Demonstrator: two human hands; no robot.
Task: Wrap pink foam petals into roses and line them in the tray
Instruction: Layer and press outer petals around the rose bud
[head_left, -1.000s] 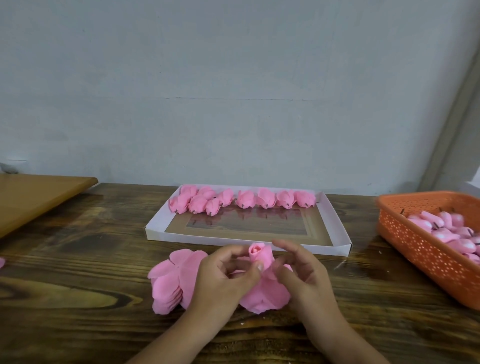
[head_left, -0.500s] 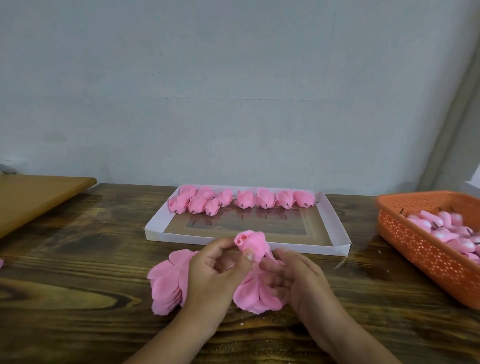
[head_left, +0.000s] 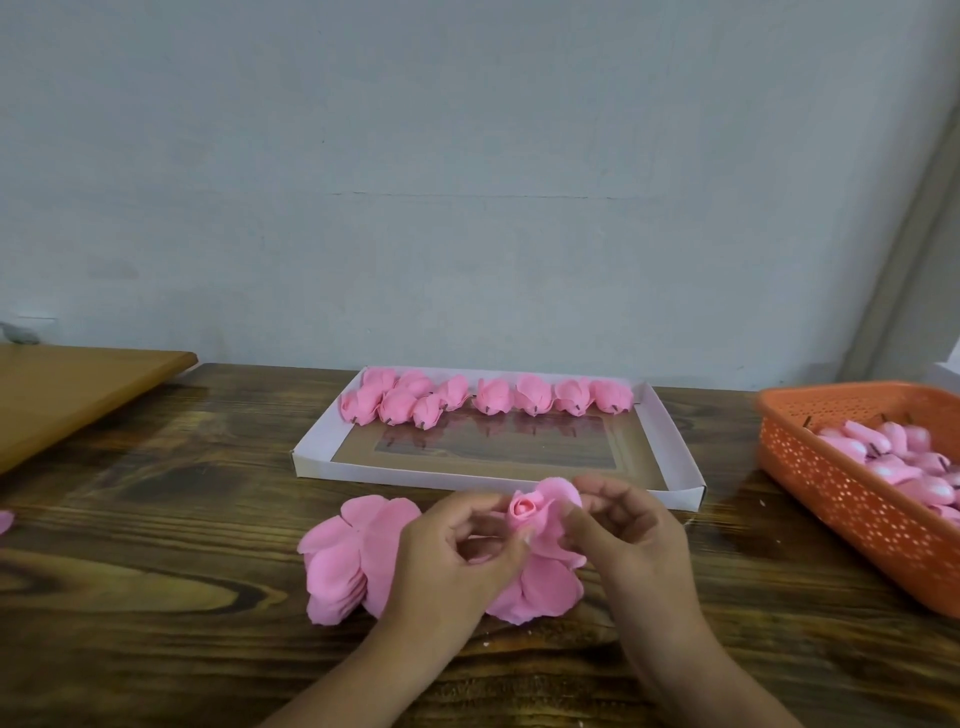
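Between both hands is a half-wrapped pink rose (head_left: 524, 508), its bud centre upright and loose petals hanging below. My left hand (head_left: 457, 551) pinches the bud's base with curled fingers. My right hand (head_left: 623, 525) curls round one outer petal at the right. A stack of flat pink foam petals (head_left: 348, 561) lies on the table, just left of my left hand. Behind the hands, the white tray (head_left: 675, 457) holds a row of finished roses (head_left: 488, 400) along its far wall.
An orange perforated basket (head_left: 831, 478) with pink buds (head_left: 904, 457) stands at the right edge. A lighter wooden board (head_left: 78, 384) lies at the far left. The dark wooden table (head_left: 156, 519) ends at a grey wall behind the tray.
The bud has turned so its top faces the camera. My right hand has lifted an outer petal up beside the bud. The left hand keeps its hold.
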